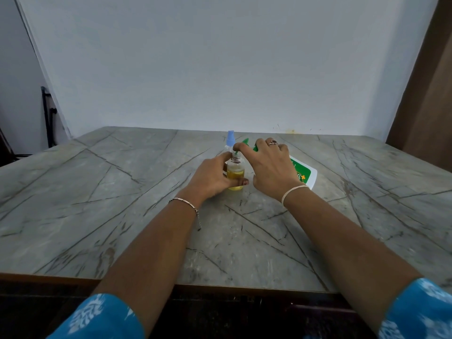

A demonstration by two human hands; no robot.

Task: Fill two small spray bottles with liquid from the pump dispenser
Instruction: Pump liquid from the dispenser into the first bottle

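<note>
A small clear bottle (235,173) with no cap stands on the table, about half full of yellow liquid. My left hand (210,177) grips it from the left, fingers wrapped round its body. The white pump dispenser (304,173) with a green label leans towards it from the right. My right hand (271,167) holds the dispenser's green pump head (245,141), fingertips at the small bottle's open neck. The nozzle tip is hidden by my fingers. A second small spray bottle with a blue cap (230,138) stands just behind.
The grey marble-patterned table (122,192) reaches to a white wall at the back. A brown wooden panel (425,94) rises at the right. A dark metal stand (47,113) is off the table's left side.
</note>
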